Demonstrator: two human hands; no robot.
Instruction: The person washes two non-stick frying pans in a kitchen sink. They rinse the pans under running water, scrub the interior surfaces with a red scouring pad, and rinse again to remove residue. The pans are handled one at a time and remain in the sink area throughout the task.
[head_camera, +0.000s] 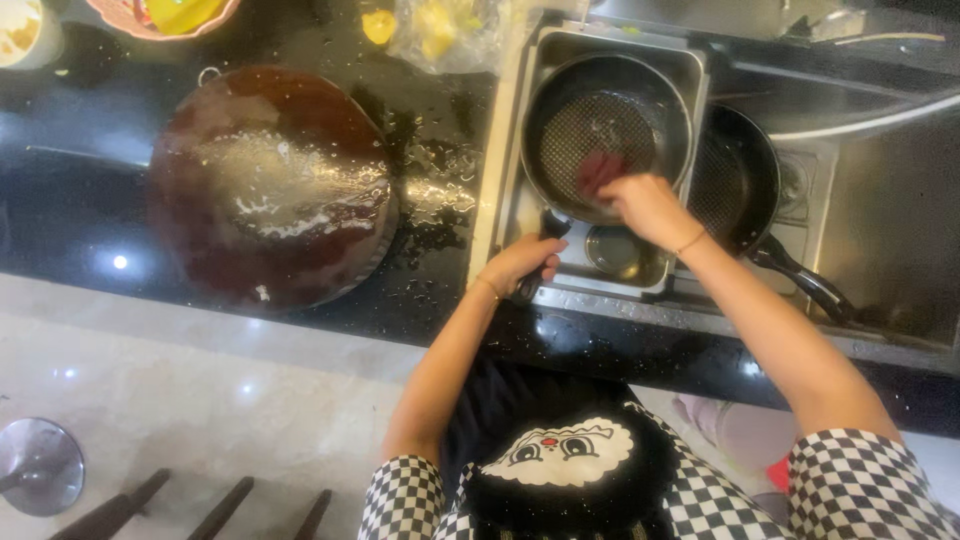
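A view from above shows a person in checked sleeves standing at a steel sink (520, 200) set into a dark, wet tabletop (440, 300). A black frying pan (560, 110) rests inside the sink basin, tilted a little toward the person. The left hand (520, 262) is wrapped tight around the pan's handle (545, 250) at the sink's near edge, its grip closed on it. The right hand (648, 208) is over the pan's near inner rim, its grip pinched around a dark red scrubbing pad (598, 172) pressed against the textured pan floor.

A second black pan (735, 175) lies just to the right, partly beneath the first, with its handle pointing toward the lower right. A small steel bowl (620, 252) sits under the pan near the drain. On the tabletop to the left lies a large round brown tray (270, 185), wet and glistening. A clear bag of yellow pieces (440, 30) sits near the top edge.

To scrub well here, it seems wise to keep the handle held firmly so the pan cannot spin, and to work the pad in small circles from the rim inward, since the patterned surface likely traps residue.
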